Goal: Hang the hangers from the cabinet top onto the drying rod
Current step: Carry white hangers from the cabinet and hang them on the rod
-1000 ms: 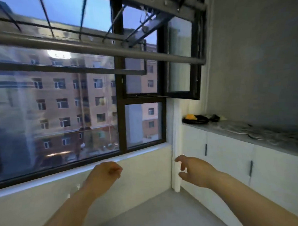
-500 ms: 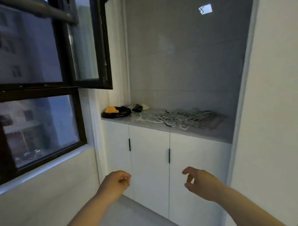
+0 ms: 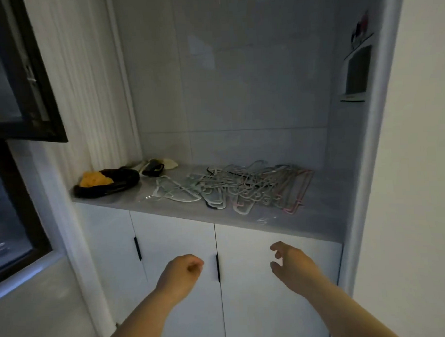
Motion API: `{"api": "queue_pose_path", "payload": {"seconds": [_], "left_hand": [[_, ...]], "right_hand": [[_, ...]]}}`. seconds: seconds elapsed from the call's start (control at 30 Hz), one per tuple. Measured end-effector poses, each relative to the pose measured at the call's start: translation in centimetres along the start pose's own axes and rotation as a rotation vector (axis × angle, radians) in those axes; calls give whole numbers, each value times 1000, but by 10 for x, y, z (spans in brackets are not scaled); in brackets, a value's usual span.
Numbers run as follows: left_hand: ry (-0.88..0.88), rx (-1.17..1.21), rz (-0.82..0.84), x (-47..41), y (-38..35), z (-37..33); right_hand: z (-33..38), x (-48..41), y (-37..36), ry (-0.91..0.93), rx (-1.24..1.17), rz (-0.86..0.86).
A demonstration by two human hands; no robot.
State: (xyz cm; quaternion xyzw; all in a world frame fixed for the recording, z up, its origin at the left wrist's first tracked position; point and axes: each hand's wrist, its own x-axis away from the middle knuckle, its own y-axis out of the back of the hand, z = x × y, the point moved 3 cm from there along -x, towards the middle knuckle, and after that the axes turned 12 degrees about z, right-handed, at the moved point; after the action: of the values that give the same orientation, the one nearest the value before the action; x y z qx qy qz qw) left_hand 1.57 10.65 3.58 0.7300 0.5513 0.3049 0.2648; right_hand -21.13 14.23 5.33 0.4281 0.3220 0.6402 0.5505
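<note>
1. Now we reach over the cabinet (image 3: pixel 168 235) top and lift one hanger from the tangled hangers (image 3: pixel 242 187) by its hook, so none drag along.
2. The pile lies above and beyond both hands, well apart.
3. Our left hand (image 3: pixel 179 273) is loosely fisted, right hand (image 3: pixel 293 264) half-spread; both empty.

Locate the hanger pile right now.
Head view: the hanger pile lies on the grey cabinet top, from the centre to the right of the frame, just right of the black and yellow bundle at the window end.
</note>
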Motion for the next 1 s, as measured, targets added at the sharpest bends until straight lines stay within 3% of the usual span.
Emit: {"api": "queue_pose_path", "payload": {"seconds": [0.33, 0.6, 0.7, 0.87, 1.0], "left_hand": [[71, -7, -81, -157, -1, -27], [9, 134, -214, -228, 5, -58], [-16, 36, -245, -257, 9, -72], [31, -135, -129, -313, 6, -95], [139, -182, -43, -335, 2, -100]], "right_hand": [[-38, -183, 46, 39, 184, -64], [-62, -247, 44, 37, 140, -5], [-63, -251, 43, 48, 166, 5], [-63, -252, 42, 50, 176, 1], [-55, -250, 51, 14, 189, -120]]}}
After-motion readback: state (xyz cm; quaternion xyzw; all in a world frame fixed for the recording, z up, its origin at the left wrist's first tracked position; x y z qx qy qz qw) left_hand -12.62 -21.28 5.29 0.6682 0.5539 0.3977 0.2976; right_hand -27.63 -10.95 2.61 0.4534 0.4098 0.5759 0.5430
